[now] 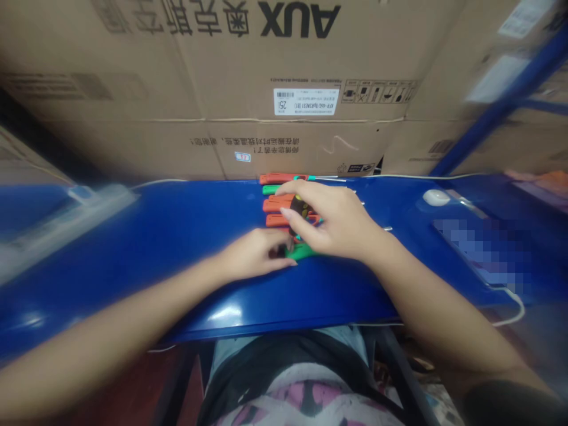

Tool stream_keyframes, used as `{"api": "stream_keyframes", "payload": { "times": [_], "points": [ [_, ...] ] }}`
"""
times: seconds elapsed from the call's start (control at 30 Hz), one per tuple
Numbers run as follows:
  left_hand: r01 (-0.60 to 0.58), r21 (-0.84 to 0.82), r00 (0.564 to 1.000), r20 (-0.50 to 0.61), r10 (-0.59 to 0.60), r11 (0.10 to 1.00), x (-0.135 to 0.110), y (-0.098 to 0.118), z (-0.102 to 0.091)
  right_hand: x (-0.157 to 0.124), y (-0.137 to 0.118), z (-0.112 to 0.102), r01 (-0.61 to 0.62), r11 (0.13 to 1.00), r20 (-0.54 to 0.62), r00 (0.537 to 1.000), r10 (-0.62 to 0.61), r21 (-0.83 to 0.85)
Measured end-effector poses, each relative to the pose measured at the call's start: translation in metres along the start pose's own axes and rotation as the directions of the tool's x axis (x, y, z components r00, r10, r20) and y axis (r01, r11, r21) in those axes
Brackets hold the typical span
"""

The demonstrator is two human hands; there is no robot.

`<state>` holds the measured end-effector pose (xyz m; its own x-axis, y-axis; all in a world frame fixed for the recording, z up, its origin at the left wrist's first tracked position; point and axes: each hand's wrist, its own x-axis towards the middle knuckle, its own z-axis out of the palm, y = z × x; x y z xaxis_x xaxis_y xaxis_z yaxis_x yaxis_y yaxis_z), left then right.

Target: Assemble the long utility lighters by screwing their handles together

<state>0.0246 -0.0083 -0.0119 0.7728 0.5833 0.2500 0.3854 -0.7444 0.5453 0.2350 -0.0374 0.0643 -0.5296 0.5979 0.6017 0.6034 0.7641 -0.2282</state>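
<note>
Several long-nosed lighters with orange and green handles lie side by side on the blue table, their thin metal tubes pointing right. At the far end of the row is an orange lighter (284, 178), with a green lighter (268, 190) beside it. My right hand (339, 216) arches over the row, its thumb and fingers closed around a small black object with yellow marks (300, 207); its kind is unclear. My left hand (255, 251) is closed at the handle end of the nearest green lighter (302, 252). My right hand hides parts of the middle lighters.
A large cardboard box (177, 100) stands along the table's back edge. To the right are a white mouse-like object (436, 197) and a blurred flat device (483, 251) with a white cable (517, 307). A white power strip (71, 228) lies left, and a blue post (497, 106) rises at right.
</note>
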Motion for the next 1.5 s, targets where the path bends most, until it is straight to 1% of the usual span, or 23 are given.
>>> {"api": "stream_keyframes", "payload": {
  "times": [0.1,0.23,0.37,0.53,0.63,0.77,0.93,1.07,1.17,1.3,1.43,1.5],
  "points": [
    [-0.013,0.003,1.000,-0.014,0.013,1.000,0.0004,0.0006,-0.0001,0.0000,-0.0007,-0.0015,0.019,1.000,0.037,0.999,-0.020,0.015],
    [-0.001,-0.001,1.000,0.000,0.001,1.000,0.0003,0.0004,0.0000,-0.0001,-0.0017,-0.0021,-0.033,0.999,0.039,0.999,0.033,-0.016],
    [-0.009,-0.009,1.000,-0.013,0.009,1.000,-0.0001,-0.0006,0.0004,-0.0004,-0.0011,-0.0012,0.016,1.000,0.064,0.998,-0.015,-0.004],
    [0.012,-0.004,1.000,-0.004,-0.012,1.000,0.0000,-0.0001,0.0003,-0.0008,-0.0001,0.0006,-0.003,0.998,0.010,1.000,0.004,-0.059],
    [0.003,-0.004,1.000,-0.004,-0.003,1.000,0.0003,0.0011,-0.0002,-0.0008,0.0002,0.0007,0.027,0.998,0.022,0.999,-0.026,-0.050],
    [0.024,0.000,1.000,0.006,-0.024,1.000,0.0006,0.0012,-0.0002,-0.0004,-0.0004,-0.0005,0.003,0.997,0.003,1.000,-0.002,-0.078],
    [0.019,-0.013,1.000,0.002,-0.019,1.000,0.0006,0.0017,-0.0003,0.0007,-0.0008,-0.0008,0.015,0.999,0.053,0.999,-0.012,-0.051],
    [0.038,0.003,0.999,0.010,-0.038,0.999,0.0003,0.0024,-0.0004,0.0014,0.0028,0.0019,0.024,0.998,0.025,0.999,-0.023,-0.051],
    [0.023,0.002,1.000,0.002,-0.023,1.000,0.0001,0.0022,-0.0005,0.0012,0.0038,0.0020,0.038,0.998,0.037,0.999,-0.036,-0.040],
    [0.025,0.000,1.000,0.002,-0.025,1.000,0.0000,0.0018,-0.0007,0.0006,0.0006,-0.0006,-0.013,0.998,0.028,0.999,0.015,-0.062],
    [0.000,0.007,1.000,-0.015,0.000,1.000,0.0001,0.0017,-0.0007,0.0002,-0.0011,-0.0022,0.029,0.997,0.056,0.998,-0.025,-0.066],
    [0.006,0.012,1.000,-0.009,-0.005,1.000,0.0001,0.0013,-0.0005,0.0006,0.0005,-0.0013,0.013,0.995,0.068,0.998,-0.007,-0.101]
  ]
}}
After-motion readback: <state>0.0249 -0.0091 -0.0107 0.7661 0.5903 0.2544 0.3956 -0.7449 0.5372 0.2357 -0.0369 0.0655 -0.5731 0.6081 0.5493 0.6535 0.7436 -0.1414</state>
